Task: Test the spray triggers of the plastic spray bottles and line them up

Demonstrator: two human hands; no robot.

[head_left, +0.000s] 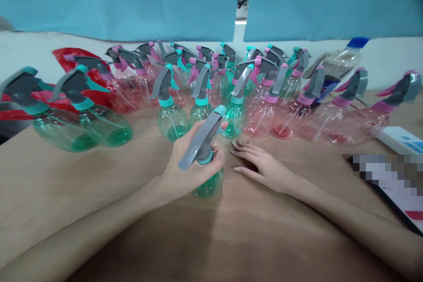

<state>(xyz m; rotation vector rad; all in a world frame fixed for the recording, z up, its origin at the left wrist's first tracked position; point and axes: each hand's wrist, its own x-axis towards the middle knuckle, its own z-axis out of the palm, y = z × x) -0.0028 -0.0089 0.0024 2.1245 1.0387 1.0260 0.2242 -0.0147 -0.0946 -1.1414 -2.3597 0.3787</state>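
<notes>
My left hand (180, 172) is wrapped round the neck of a green spray bottle (209, 183) with a grey and turquoise trigger head. The bottle stands upright near the middle of the table, part of its body hidden by my fingers. To the right, my right hand (264, 165) rests low over the tabletop, fingers stretched out and apart, holding nothing. Just beyond both hands stand more green spray bottles (172, 125) and pink spray bottles (262, 119).
Several more spray bottles crowd the back of the wooden table (132, 224). A red plastic bag (68, 59) lies at the left rear. A large clear bottle with a blue cap (343, 59), a white box (401, 139) and a dark-edged flat item (390, 194) are on the right.
</notes>
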